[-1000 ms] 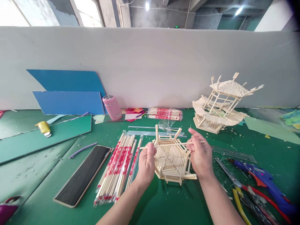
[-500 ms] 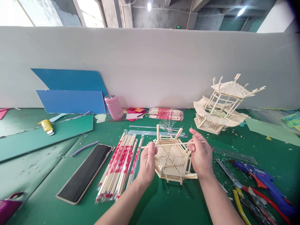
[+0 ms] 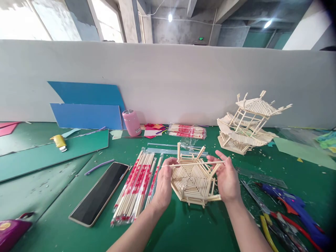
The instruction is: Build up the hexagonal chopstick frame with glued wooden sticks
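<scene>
A thin wooden stick (image 3: 194, 163) lies level across the top of a hexagonal stick frame (image 3: 193, 182) that stands on the green mat. My left hand (image 3: 164, 183) pinches the stick's left end. My right hand (image 3: 227, 178) pinches the stick near its right end, with the forefinger stretched out. Both hands sit close against the frame's left and right sides. Short upright sticks rise from the frame's far corners.
Wrapped chopstick bundles (image 3: 136, 185) lie left of the frame, and a phone (image 3: 101, 192) beyond them. A finished stick pagoda (image 3: 248, 122) stands back right. A blue glue gun (image 3: 288, 203), pliers (image 3: 270, 227) and a clear ruler (image 3: 262, 175) lie right. A pink cup (image 3: 131, 122) and blue boards (image 3: 86, 108) stand against the wall.
The camera tilted slightly upward. Both hands stay on the stick, which has come a little lower onto the frame. The left hand turned slightly inward.
</scene>
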### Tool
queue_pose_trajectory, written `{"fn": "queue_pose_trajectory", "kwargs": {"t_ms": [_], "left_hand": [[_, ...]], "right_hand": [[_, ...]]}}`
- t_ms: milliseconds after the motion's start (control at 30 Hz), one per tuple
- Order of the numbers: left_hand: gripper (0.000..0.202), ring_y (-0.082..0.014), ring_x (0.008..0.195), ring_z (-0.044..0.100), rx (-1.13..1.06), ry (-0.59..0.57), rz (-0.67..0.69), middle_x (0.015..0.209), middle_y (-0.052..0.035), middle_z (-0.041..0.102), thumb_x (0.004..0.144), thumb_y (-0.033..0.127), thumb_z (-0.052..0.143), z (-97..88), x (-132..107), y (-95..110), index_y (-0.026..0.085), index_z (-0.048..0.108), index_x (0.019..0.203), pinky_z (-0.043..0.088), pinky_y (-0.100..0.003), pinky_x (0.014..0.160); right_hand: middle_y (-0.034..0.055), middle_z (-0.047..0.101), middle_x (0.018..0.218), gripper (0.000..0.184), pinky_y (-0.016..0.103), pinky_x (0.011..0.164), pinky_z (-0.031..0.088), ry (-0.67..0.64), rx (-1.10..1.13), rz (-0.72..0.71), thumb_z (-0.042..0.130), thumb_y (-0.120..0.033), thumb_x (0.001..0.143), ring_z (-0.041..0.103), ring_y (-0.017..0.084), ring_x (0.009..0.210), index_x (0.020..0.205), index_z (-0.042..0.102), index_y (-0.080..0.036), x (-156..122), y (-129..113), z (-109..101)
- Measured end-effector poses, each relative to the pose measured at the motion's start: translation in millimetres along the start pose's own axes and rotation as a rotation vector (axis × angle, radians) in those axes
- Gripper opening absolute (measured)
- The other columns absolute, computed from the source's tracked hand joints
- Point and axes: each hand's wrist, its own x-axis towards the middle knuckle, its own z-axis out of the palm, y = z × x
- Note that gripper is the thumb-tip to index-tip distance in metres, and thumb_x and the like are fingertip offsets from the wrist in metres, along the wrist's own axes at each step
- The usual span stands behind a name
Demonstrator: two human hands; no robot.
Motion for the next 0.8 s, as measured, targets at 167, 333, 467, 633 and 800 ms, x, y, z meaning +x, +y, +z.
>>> {"fn": "queue_pose_trajectory", "kwargs": {"t_ms": [167,333,467,633,800], "left_hand": [[0.046,-0.0202,0.106,0.046,0.129,0.112,0.009,0.11,-0.0075,0.053,0.088,0.048,0.019,-18.8,-12.9,1.8,0.019,0.054,0.099,0.033,-0.034,0.092],[0.021,-0.0176,0.085,0.049,0.356,0.16,0.021,0.089,-0.0034,0.054,0.088,0.033,0.035,-42.4,-42.5,18.7,0.021,0.05,0.094,0.039,-0.028,0.074],[0.017,-0.0142,0.06,0.043,0.542,-0.109,0.073,0.065,0.0008,0.046,0.086,0.023,0.042,-59.9,-74.9,24.8,0.02,0.044,0.069,0.036,-0.025,0.055],[0.008,-0.0194,0.071,0.048,0.854,-0.678,0.288,0.078,-0.0046,0.054,0.081,0.02,0.045,-68.3,-113.2,12.3,0.019,0.052,0.085,0.038,-0.032,0.064],[0.011,-0.0197,0.065,0.047,1.18,-0.807,0.511,0.075,-0.0029,0.056,0.078,0.013,0.044,-61.1,-126.8,-9.4,0.021,0.053,0.08,0.034,-0.032,0.061]], "right_hand": [[0.0083,0.057,0.109,0.048,0.032,0.074,0.04,0.154,-0.085,-0.056,0.042,-0.053,0.079,0.053,0.021,0.099,0.111,0.053,-0.02,-3.6,-6.2,-24.7],[0.0047,0.055,0.109,0.037,0.032,0.078,0.039,0.319,-0.196,-0.176,0.057,-0.04,0.073,0.052,0.019,0.098,0.106,0.056,-0.023,-22.3,-23.0,-57.0],[0.0017,0.057,0.098,0.036,0.031,0.084,0.037,0.328,-0.327,-0.238,0.065,-0.03,0.068,0.052,0.018,0.096,0.103,0.058,-0.024,-58.3,-32.5,-79.4],[0.0031,0.062,0.086,0.027,0.03,0.067,0.048,-0.048,-0.855,-0.241,0.058,-0.032,0.075,0.059,0.019,0.076,0.101,0.058,-0.026,-115.1,-25.3,-92.1],[0.0039,0.063,0.082,0.029,0.025,0.061,0.052,-0.517,-1.031,-0.472,0.055,-0.022,0.076,0.061,0.018,0.073,0.104,0.053,-0.026,-146.1,-10.7,-79.6]]}}
